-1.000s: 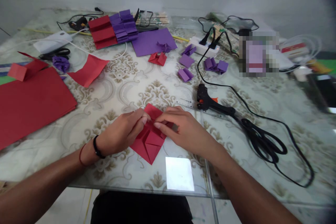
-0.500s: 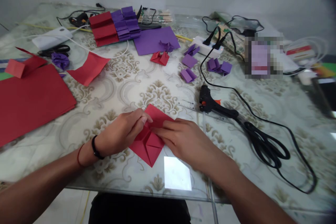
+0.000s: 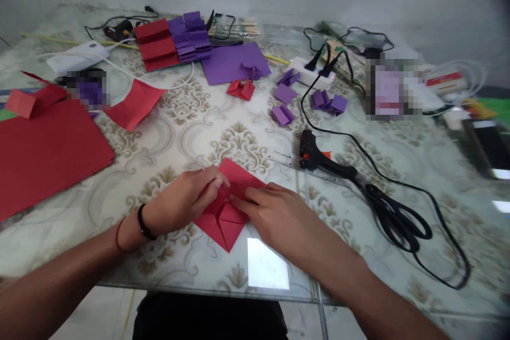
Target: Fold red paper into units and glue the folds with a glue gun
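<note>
A square of red origami paper [image 3: 228, 235] lies flat on the table in front of me, turned cornerwise, with creases and small folded flaps in its lower half. My left hand [image 3: 181, 199] is closed, its curled fingers and thumb pinching at the paper near the middle. From the right, my right hand [image 3: 274, 215] grips the paper, thumb and fingers pressed together on its folds close to the left fingertips. The paper's left and right corners are partly covered by my hands.
Right of my hands lie a black glue gun [image 3: 330, 163] and black-handled scissors [image 3: 374, 194], a cable looping around them. Red sheets [image 3: 48, 154] lie at left. Small folded purple pieces [image 3: 285, 94], a folded red piece [image 3: 240, 89] and a power strip [image 3: 313, 73] stand farther back.
The view has shifted slightly, moving the things on the right a little leftward. Both hands stay on the red paper, with only slight finger movement.
</note>
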Motion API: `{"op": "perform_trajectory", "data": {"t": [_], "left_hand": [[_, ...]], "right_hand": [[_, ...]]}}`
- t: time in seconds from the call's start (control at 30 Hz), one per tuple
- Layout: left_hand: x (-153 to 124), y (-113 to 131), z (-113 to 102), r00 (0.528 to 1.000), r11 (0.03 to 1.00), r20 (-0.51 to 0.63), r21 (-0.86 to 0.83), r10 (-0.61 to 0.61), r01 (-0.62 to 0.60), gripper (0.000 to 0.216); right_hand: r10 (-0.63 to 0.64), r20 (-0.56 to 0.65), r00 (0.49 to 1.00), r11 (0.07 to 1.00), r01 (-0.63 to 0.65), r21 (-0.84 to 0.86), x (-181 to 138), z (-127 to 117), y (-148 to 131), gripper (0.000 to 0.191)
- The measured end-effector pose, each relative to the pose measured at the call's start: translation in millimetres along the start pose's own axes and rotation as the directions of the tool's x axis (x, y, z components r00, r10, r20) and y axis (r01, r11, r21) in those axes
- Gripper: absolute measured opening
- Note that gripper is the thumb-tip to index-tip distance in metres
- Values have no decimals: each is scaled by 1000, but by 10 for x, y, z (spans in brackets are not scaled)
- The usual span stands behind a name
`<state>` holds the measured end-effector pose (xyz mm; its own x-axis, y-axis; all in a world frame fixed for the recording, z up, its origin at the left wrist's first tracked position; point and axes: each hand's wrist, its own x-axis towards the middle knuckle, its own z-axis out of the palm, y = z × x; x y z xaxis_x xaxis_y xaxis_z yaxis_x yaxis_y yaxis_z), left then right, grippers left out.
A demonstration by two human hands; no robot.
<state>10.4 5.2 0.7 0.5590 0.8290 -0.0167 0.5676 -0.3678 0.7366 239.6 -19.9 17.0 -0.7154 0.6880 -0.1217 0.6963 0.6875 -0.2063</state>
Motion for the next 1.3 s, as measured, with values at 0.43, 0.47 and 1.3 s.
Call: {"op": "perform_trajectory", "data": {"t": [0.43, 0.47, 1.3], "left_hand": [[-12, 9, 1, 1000, 1000, 0, 8, 18, -18, 24], [-14, 6, 1, 1000, 1000, -5, 13, 24, -24, 25], [-9, 35, -15, 999, 999, 23, -28, -24, 25, 28]], "right_hand": [[30, 61, 998, 997, -34, 70, 41, -52, -3, 29], [34, 53, 998, 996, -38, 84, 42, -45, 13, 28], [-79, -296, 952, 991, 106, 76, 163, 276, 174, 18]]}}
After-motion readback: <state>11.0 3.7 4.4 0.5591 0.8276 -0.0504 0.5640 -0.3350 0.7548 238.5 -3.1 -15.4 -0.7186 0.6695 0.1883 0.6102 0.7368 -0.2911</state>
